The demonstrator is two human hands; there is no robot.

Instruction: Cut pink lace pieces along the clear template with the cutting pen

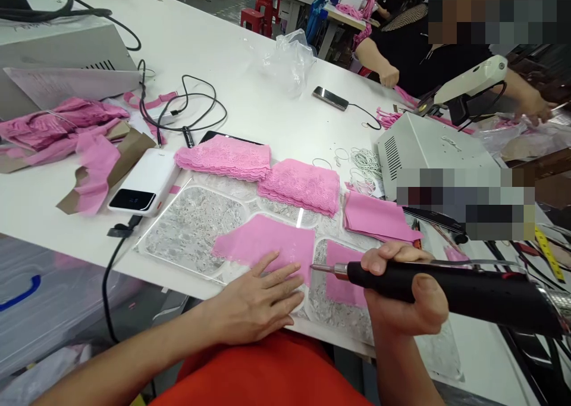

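Observation:
My left hand (263, 305) lies flat with its fingers spread on the lower edge of a pink fabric piece (272, 239). Wrapped in my right hand (405, 293) is a thick black handheld tool with a thin metal tip (419, 287). That tip points left and meets, or hovers just over, the right edge of the fabric piece; contact cannot be told. Beneath the tool another pink fabric piece (341, 260) lies on the grey-speckled mat (191, 227). Two stacks of pink lace, a left one (225, 156) and a right one (298, 183), sit behind, beside a folded pink fabric stack (377, 215).
A white power bank (145, 183) with a black cable stands left, near pink scraps (62, 126). At right is a grey machine box (437, 156). A phone (330, 98) and a clear plastic bag (289, 63) lie farther back. Across the table a co-worker's hand (388, 75) handles pink material.

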